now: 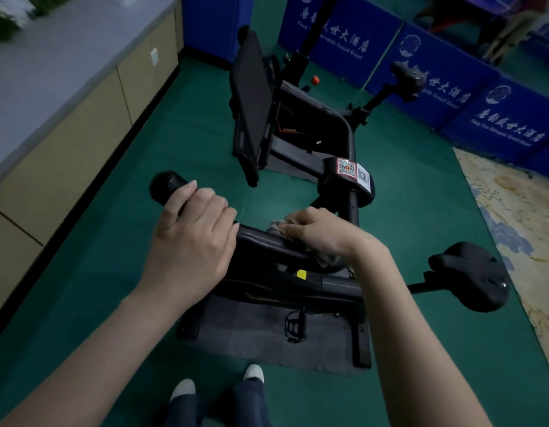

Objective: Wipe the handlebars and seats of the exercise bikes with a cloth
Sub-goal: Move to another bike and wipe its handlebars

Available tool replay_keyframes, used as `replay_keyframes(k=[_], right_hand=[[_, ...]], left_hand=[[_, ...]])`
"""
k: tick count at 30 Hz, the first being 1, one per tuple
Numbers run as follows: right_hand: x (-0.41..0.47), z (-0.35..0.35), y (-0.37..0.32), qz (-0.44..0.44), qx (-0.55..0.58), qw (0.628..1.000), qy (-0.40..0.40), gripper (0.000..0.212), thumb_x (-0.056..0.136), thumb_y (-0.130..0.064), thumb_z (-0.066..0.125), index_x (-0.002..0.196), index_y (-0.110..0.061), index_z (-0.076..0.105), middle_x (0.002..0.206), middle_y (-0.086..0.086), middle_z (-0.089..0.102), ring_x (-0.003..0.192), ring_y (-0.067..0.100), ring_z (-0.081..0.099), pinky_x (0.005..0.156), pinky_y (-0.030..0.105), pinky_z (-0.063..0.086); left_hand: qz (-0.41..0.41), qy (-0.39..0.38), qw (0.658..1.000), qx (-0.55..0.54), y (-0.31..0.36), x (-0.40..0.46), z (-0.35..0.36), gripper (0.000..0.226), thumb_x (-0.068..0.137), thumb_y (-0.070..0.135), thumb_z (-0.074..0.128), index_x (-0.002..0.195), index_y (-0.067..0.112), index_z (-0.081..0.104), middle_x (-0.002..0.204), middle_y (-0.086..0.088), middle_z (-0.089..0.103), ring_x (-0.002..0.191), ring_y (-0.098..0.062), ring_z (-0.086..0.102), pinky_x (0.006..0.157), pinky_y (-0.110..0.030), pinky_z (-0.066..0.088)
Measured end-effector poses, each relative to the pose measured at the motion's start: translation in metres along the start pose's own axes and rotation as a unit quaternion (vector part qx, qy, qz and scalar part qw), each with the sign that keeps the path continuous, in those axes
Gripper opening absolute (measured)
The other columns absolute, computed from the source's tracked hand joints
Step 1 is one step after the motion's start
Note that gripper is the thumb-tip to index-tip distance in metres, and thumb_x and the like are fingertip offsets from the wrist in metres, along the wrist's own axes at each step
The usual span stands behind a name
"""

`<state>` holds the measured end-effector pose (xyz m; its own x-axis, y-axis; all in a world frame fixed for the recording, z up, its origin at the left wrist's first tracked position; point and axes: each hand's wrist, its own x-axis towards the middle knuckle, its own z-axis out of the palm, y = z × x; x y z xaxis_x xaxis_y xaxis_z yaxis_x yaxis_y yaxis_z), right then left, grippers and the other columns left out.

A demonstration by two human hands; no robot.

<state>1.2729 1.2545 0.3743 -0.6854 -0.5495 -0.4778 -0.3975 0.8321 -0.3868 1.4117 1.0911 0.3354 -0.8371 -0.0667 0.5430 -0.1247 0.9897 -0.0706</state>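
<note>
A black exercise bike stands in front of me on the green floor. My left hand (193,238) grips the left end of its black handlebar (167,186), fingers curled over the bar. Further right on the same bar, my right hand (316,231) holds a grey cloth (278,228) bunched around the bar. Part of the cloth hangs below my wrist. The bike's black seat (470,272) sits to the right, apart from both hands. A second bike stands behind, with a dark screen (254,100) and its own seat (407,77).
A grey mat (267,343) lies under the near bike, with a pedal (294,326) above it. A beige cabinet (67,127) runs along the left. Blue barrier panels (452,84) close off the back right. A patterned carpet (519,223) lies at the right. My shoes (217,383) show below.
</note>
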Motion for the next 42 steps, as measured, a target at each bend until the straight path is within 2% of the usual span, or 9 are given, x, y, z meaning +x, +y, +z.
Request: replay_keyframes(k=[3, 11, 15, 21, 28, 32, 34, 38, 42], right_hand=[[-0.009, 0.011, 0.006, -0.067, 0.003, 0.995, 0.076, 0.036, 0.096, -0.038, 0.049, 0.067, -0.018, 0.047, 0.064, -0.001, 0.050, 0.067, 0.020, 0.049, 0.054, 0.028, 0.032], [-0.031, 0.010, 0.056, -0.149, -0.057, 0.966, 0.203, 0.025, 0.091, -0.018, 0.061, 0.066, -0.012, 0.059, 0.076, -0.001, 0.048, 0.085, 0.025, 0.046, 0.079, 0.037, 0.041], [-0.030, 0.012, 0.058, -0.176, -0.024, 0.962, 0.208, 0.011, 0.088, -0.018, 0.066, 0.088, -0.009, 0.072, 0.079, 0.003, 0.061, 0.083, 0.020, 0.048, 0.071, 0.022, 0.033], [-0.027, -0.002, 0.081, -0.207, -0.010, 0.953, 0.219, 0.009, 0.084, -0.012, 0.069, 0.092, -0.011, 0.066, 0.084, 0.002, 0.063, 0.087, 0.021, 0.050, 0.072, 0.023, 0.035], [-0.037, 0.059, 0.085, -0.206, 0.134, 0.865, 0.438, 0.010, 0.082, -0.006, 0.062, 0.091, -0.010, 0.064, 0.088, -0.002, 0.058, 0.087, 0.013, 0.045, 0.080, 0.013, 0.033], [-0.022, 0.066, 0.089, -0.134, 0.264, 0.784, 0.545, 0.008, 0.088, -0.007, 0.058, 0.094, -0.004, 0.060, 0.090, -0.002, 0.055, 0.087, 0.019, 0.048, 0.079, 0.023, 0.039], [-0.017, 0.068, 0.086, -0.101, 0.322, 0.752, 0.566, 0.009, 0.089, -0.007, 0.058, 0.097, -0.007, 0.058, 0.092, -0.009, 0.051, 0.088, 0.023, 0.049, 0.079, 0.031, 0.042], [-0.022, 0.080, 0.083, -0.141, 0.333, 0.745, 0.560, 0.011, 0.091, -0.012, 0.056, 0.101, -0.017, 0.054, 0.099, -0.020, 0.047, 0.090, 0.025, 0.050, 0.080, 0.033, 0.041], [-0.005, 0.057, 0.093, -0.066, 0.432, 0.717, 0.543, 0.014, 0.094, -0.010, 0.052, 0.096, -0.023, 0.049, 0.101, 0.008, 0.052, 0.094, 0.024, 0.053, 0.085, 0.037, 0.045]], left_hand=[[-0.038, 0.009, 0.999, -0.036, 0.016, 0.002, -0.004, 0.026, 0.097, 0.023, 0.043, 0.096, 0.012, 0.067, 0.098, -0.004, 0.064, 0.105, -0.026, 0.057, 0.114, -0.040, 0.015], [-0.080, -0.060, 0.988, -0.122, 0.077, 0.006, 0.007, 0.034, 0.098, 0.035, 0.041, 0.095, 0.013, 0.067, 0.096, -0.001, 0.065, 0.099, -0.021, 0.059, 0.115, -0.042, 0.022], [-0.097, -0.055, 0.984, -0.138, 0.090, 0.006, 0.012, 0.036, 0.097, 0.037, 0.041, 0.093, 0.013, 0.067, 0.092, 0.000, 0.064, 0.094, -0.021, 0.060, 0.114, -0.040, 0.022], [-0.125, -0.053, 0.978, -0.160, 0.102, 0.009, 0.020, 0.035, 0.096, 0.038, 0.045, 0.089, 0.013, 0.068, 0.086, 0.001, 0.064, 0.089, -0.021, 0.059, 0.102, -0.036, 0.034], [-0.138, -0.034, 0.980, -0.140, 0.105, 0.009, 0.023, 0.032, 0.095, 0.037, 0.046, 0.087, 0.014, 0.066, 0.085, 0.002, 0.063, 0.088, -0.021, 0.058, 0.096, -0.034, 0.033], [-0.131, -0.021, 0.982, -0.134, 0.105, 0.008, 0.024, 0.030, 0.095, 0.036, 0.047, 0.087, 0.014, 0.066, 0.085, 0.002, 0.063, 0.087, -0.020, 0.058, 0.094, -0.034, 0.034], [-0.130, -0.018, 0.983, -0.130, 0.105, 0.007, 0.025, 0.029, 0.094, 0.036, 0.048, 0.087, 0.014, 0.066, 0.085, 0.002, 0.063, 0.087, -0.020, 0.058, 0.095, -0.035, 0.034], [-0.136, -0.006, 0.982, -0.131, 0.106, 0.007, 0.026, 0.028, 0.094, 0.035, 0.048, 0.086, 0.014, 0.065, 0.084, 0.003, 0.063, 0.087, -0.020, 0.058, 0.095, -0.034, 0.032], [-0.135, 0.004, 0.982, -0.133, 0.106, 0.008, 0.027, 0.029, 0.094, 0.035, 0.047, 0.085, 0.014, 0.065, 0.083, 0.003, 0.063, 0.086, -0.020, 0.058, 0.094, -0.033, 0.031]])
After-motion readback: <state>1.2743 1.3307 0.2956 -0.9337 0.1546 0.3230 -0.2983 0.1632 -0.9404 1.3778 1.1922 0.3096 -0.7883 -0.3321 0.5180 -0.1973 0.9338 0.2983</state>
